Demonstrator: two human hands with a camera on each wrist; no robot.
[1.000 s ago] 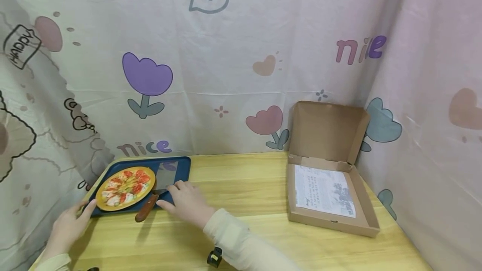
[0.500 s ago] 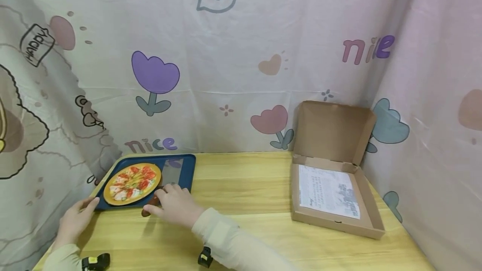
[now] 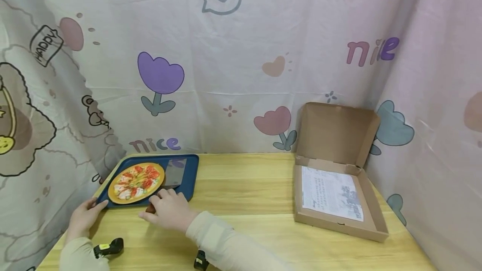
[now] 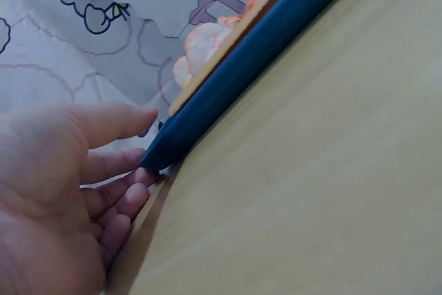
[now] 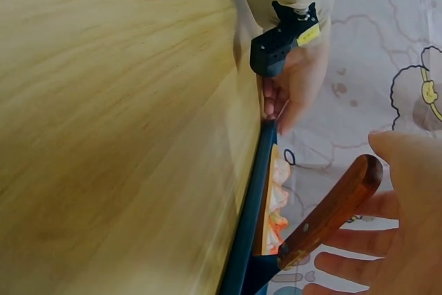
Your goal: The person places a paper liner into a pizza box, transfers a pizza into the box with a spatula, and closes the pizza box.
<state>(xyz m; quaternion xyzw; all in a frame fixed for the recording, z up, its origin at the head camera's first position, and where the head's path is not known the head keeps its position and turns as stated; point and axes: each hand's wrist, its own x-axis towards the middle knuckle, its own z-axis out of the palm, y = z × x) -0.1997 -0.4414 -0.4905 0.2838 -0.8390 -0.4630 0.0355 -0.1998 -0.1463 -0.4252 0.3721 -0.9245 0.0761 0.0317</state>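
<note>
Fingers (image 5: pixel 352 241) of the right hand (image 3: pixel 173 211) are spread apart at the wooden handle (image 5: pixel 331 215) of the spatula (image 3: pixel 175 174), and no tight hold shows. The spatula lies partly on the blue tray (image 3: pixel 191 179), just beside the pizza (image 3: pixel 136 183), which is on the tray too. Loose fingers of the left hand (image 3: pixel 83 218) touch the tray's near left corner. A bump to the handle might make the spatula push the pizza. If the left hand lifted only that corner, the tray could tip and the pizza might slide.
</note>
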